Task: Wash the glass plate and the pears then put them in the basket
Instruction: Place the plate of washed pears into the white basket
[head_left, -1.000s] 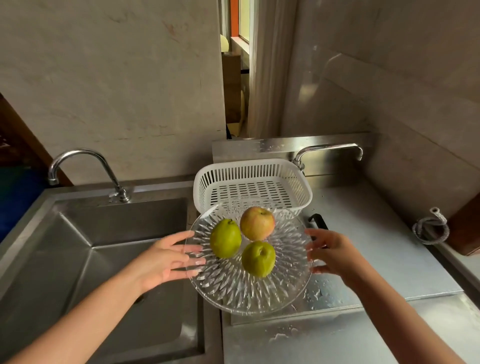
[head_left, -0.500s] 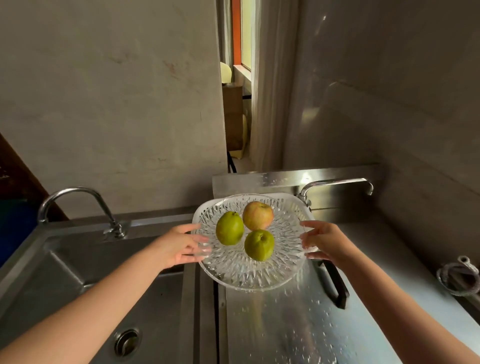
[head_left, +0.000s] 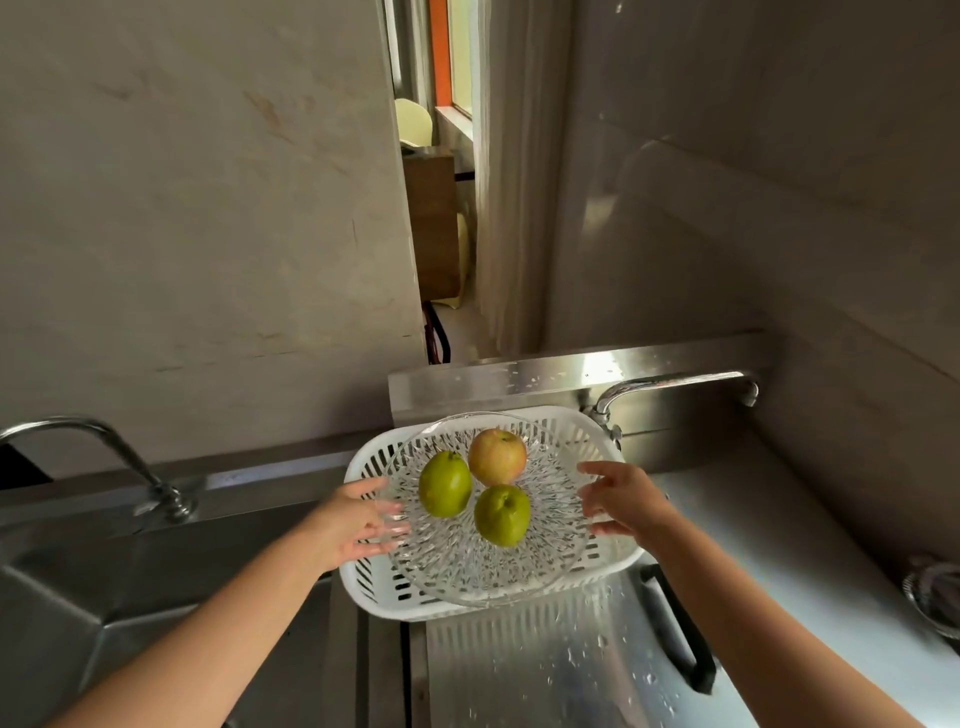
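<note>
A cut-glass plate carries three pears: a green one on the left, a second green one in front, and a yellow-red one at the back. The plate hovers level over the white slotted basket, and its front edge overhangs the basket's near wall. My left hand holds the plate's left rim, with fingers showing through the glass from below. My right hand holds the right rim, thumb on top.
The basket stands on the wet steel counter beside the sink. One tap rises at the sink's back, another tap behind the basket. A black handle lies on the counter. A metal coil sits far right.
Both hands have carried the plate with the pears away from me, from in front of the basket to right over it. The view has tilted upward.
</note>
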